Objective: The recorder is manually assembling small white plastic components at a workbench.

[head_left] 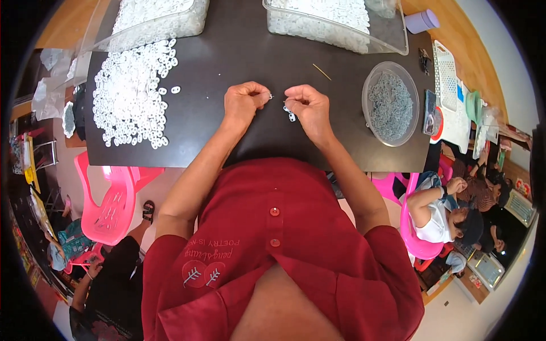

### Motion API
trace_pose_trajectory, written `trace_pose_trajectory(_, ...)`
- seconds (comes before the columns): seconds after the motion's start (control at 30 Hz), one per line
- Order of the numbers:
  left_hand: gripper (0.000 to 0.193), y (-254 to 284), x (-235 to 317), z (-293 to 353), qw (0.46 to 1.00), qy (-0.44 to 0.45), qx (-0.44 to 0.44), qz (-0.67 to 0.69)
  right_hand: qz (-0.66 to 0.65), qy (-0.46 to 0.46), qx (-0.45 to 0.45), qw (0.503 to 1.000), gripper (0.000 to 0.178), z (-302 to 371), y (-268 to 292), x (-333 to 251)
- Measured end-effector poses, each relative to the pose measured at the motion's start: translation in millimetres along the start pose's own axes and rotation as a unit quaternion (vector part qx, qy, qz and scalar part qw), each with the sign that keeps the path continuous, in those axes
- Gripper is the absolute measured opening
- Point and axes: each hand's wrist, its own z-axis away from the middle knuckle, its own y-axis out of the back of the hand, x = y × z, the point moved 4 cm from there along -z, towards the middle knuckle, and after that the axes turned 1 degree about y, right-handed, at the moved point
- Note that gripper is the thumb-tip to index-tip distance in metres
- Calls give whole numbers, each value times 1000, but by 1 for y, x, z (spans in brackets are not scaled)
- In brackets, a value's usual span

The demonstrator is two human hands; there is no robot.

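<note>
Over the middle of the dark table (227,62) my two hands face each other, a small gap between their fingertips. My left hand (243,103) is closed in a pinch on a tiny thin metal piece, whose end shows past the fingertips. My right hand (311,111) is also pinched. A few small white oval plastic pieces (291,116) with holes hang below its thumb and fingers. Whether those pieces are joined to one another is too small to tell.
A large pile of white oval pieces (128,99) covers the table's left side. Two clear bins (338,40) of white pieces stand at the far edge. To the right is a round tub (365,111) of small grey metal pieces. A thin yellowish stick (322,71) lies nearby. People sit behind.
</note>
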Motion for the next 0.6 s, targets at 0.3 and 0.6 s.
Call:
trace_pose_trajectory(0.3, 6, 7, 15, 8, 962, -211, 114, -133, -2, 19, 41, 999, 18, -19, -6, 0)
trace_pose_trajectory(0.6, 5, -23, 22, -7, 910, -299, 57, -283, -34, -4, 93, 995, 17, -11, 28, 11)
